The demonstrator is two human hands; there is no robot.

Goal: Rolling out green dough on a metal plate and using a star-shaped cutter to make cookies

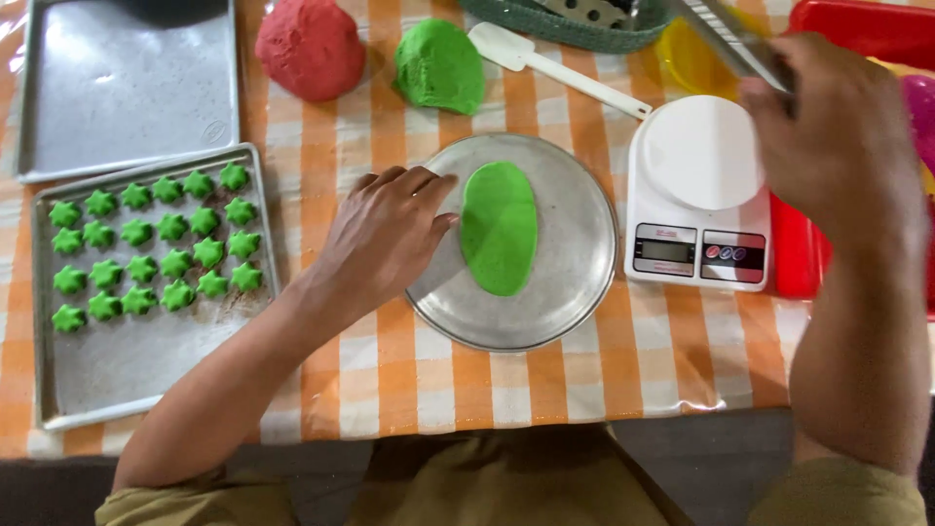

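Observation:
A flat oval of green dough (499, 227) lies on a round metal plate (575, 263) in the middle of the checked table. My left hand (385, 234) rests on the plate's left rim, fingers bent, fingertips just beside the dough and holding nothing. My right hand (838, 127) is raised at the upper right, above the white kitchen scale (696, 190), closed on a flat metal blade (726, 34) that points up and left.
A baking tray (146, 360) at the left holds several green star-shaped dough pieces (156, 248). A second tray (127, 88) lies behind it. Red dough ball (312, 47), green dough ball (440, 64), white spatula (555, 70), green basket (565, 24) and red tray (857, 29) line the back.

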